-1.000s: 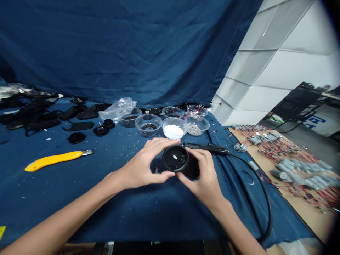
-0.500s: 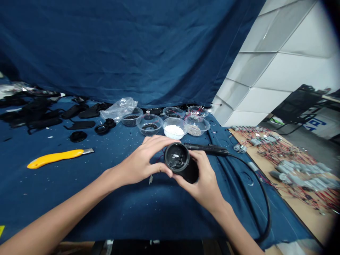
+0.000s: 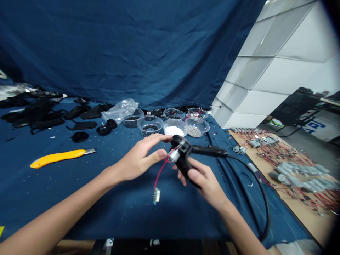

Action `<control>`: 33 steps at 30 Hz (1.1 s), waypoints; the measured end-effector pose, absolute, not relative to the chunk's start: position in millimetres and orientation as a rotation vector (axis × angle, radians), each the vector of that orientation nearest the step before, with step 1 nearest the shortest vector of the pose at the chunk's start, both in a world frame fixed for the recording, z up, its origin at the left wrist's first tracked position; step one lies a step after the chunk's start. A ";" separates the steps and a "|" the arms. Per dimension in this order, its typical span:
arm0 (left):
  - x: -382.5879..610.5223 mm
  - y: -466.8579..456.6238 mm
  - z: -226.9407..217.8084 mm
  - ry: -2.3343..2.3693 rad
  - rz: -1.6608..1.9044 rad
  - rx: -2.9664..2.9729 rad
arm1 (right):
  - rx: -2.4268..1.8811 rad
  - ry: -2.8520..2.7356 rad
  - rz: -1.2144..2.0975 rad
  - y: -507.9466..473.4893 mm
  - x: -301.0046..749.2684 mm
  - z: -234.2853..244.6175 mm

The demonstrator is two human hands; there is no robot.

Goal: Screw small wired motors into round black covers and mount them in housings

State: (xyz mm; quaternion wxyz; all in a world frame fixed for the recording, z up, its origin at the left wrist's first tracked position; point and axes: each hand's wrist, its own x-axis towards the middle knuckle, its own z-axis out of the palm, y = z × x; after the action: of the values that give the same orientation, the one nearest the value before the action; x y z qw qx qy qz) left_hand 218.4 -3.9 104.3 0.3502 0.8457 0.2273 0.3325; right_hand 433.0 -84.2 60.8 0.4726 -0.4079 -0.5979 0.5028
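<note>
On the blue cloth [image 3: 111,198], centre: R hand [image 3: 207,180] w/ fingers curled round a black plastic housing [image 3: 183,166], holding it tilted, a sound grip that leaves the lead unpinched. L hand [image 3: 139,159] open, fingertips reaching housing's top edge. Red wire [image 3: 162,169] hangs free from housing to small connector [image 3: 156,195], clear of fingers. Just behind: corded soldering iron [image 3: 209,151]. Further: clear plastic bowls [image 3: 150,124], yellow utility knife [image 3: 57,156]; far R, wired motors [image 3: 300,177] on wooden board [image 3: 300,209].

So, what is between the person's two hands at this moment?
In the head view, a black plastic housing lies between the left hand and the right hand, and a red wire hangs from it to a small connector.
</note>
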 end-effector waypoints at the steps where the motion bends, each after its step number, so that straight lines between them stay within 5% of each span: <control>1: 218.3 -3.2 103.3 0.568 0.870 2.120 | -0.907 -1.334 1.414 -83.0 433.0 60.3; 8: 217.0 -0.4 97.1 0.514 0.891 1.833 | -0.509 -0.610 2.194 -70.7 437.0 58.7; 20: 199.2 -1.5 100.2 0.681 0.427 2.264 | -0.658 -0.468 2.581 -54.4 441.0 49.9; 28: 156.3 -12.1 88.7 0.886 0.480 2.374 | -0.858 -0.715 2.222 -63.4 433.8 52.2; 33: 23.7 -3.0 94.9 1.750 0.706 2.004 | -1.019 -0.768 1.921 -93.3 471.8 47.1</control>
State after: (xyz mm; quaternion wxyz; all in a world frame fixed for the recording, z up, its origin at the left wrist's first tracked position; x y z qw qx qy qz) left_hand 23.7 -3.0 94.9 0.1932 0.7143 0.6238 0.2516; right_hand 471.8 -93.3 47.1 0.4058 -0.4040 -0.3043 0.7612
